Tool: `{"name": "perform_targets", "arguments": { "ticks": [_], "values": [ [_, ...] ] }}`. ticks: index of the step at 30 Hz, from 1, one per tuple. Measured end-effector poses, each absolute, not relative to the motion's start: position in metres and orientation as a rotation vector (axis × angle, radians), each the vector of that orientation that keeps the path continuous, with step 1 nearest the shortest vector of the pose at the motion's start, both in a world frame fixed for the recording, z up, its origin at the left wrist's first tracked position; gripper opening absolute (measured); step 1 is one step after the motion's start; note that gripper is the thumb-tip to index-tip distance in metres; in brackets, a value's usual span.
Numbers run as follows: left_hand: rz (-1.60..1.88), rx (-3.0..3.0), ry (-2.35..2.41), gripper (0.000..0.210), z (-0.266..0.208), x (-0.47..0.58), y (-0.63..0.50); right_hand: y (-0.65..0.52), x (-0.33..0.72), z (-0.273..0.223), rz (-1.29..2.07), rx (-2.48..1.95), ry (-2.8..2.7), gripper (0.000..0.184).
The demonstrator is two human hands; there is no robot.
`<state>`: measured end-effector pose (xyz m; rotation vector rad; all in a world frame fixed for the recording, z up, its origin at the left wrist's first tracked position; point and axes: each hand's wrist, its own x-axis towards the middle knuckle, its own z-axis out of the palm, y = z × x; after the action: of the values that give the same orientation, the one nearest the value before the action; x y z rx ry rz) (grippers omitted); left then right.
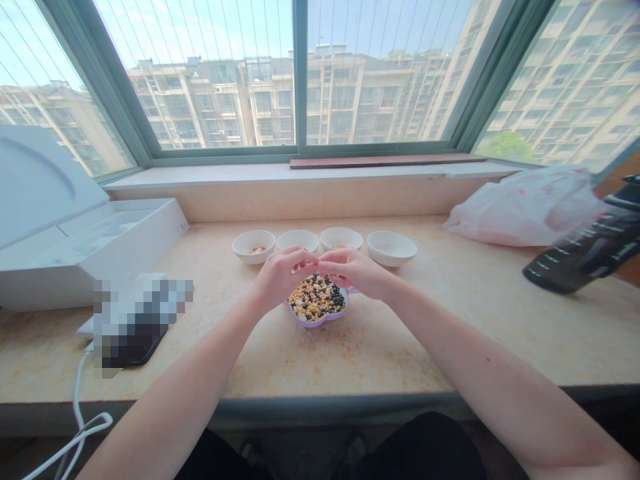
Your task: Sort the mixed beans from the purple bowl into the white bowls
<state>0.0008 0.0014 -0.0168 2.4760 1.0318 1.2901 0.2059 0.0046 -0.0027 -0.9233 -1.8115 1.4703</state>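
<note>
A purple-rimmed bowl filled with mixed beans, black, yellow and pale, sits in the middle of the counter. Over its far side my left hand and my right hand meet at the fingertips. Both hands have their fingers drawn together in a pinch; anything between them is too small to make out. Just behind stand several white bowls in a row. The leftmost bowl holds a few reddish and pale pieces, and the third bowl shows some tan ones. Inside the rightmost bowl no contents show.
On the left are an open white box and a blurred-out dark item with a white cable. A plastic bag and a dark bottle lie at the right. Behind runs the window sill.
</note>
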Motion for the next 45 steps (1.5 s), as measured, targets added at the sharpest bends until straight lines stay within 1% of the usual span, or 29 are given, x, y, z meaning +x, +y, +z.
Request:
{"name": "perform_targets", "arguments": {
  "ticks": [4,7,9,11,14,16,19,24,31,38,45],
  "values": [
    [1.234,2.464,1.041,0.014,-0.018,0.001,0.002,0.005,0.205,-0.003,1.484,-0.997,-1.782,0.041],
    [1.195,2.462,1.076,0.017,-0.017,0.001,0.002,0.009,0.207,-0.004,1.337,-1.032,-1.829,0.039],
    [1.176,2.455,1.121,0.017,-0.016,0.000,0.003,0.015,0.212,-0.006,1.095,-1.050,-1.871,0.034],
    [1.126,2.451,1.176,0.018,-0.015,-0.001,0.004,0.023,0.218,-0.009,0.780,-1.108,-1.898,0.027],
    [0.979,2.468,1.237,0.020,-0.016,-0.004,0.005,0.036,0.229,-0.015,0.345,-1.332,-1.879,0.022],
    [0.867,2.485,1.248,0.021,-0.018,-0.005,0.006,0.043,0.236,-0.018,0.152,-1.476,-1.867,0.022],
    [0.734,2.506,1.220,0.021,-0.020,-0.005,0.007,0.050,0.243,-0.021,-0.011,-1.610,-1.877,0.024],
    [0.654,2.535,1.181,0.021,-0.021,-0.004,0.007,0.053,0.246,-0.024,-0.092,-1.703,-1.941,0.027],
    [0.493,2.675,1.117,0.020,-0.022,-0.001,0.006,0.052,0.245,-0.025,-0.067,-1.692,-1.948,0.035],
    [0.344,2.817,1.097,0.024,-0.021,0.005,0.005,0.051,0.241,-0.024,-0.032,-1.633,-1.948,0.028],
    [0.242,2.796,1.138,0.023,-0.020,0.007,0.006,0.046,0.234,-0.022,0.033,-1.542,-1.991,0.024]
  ]
}}
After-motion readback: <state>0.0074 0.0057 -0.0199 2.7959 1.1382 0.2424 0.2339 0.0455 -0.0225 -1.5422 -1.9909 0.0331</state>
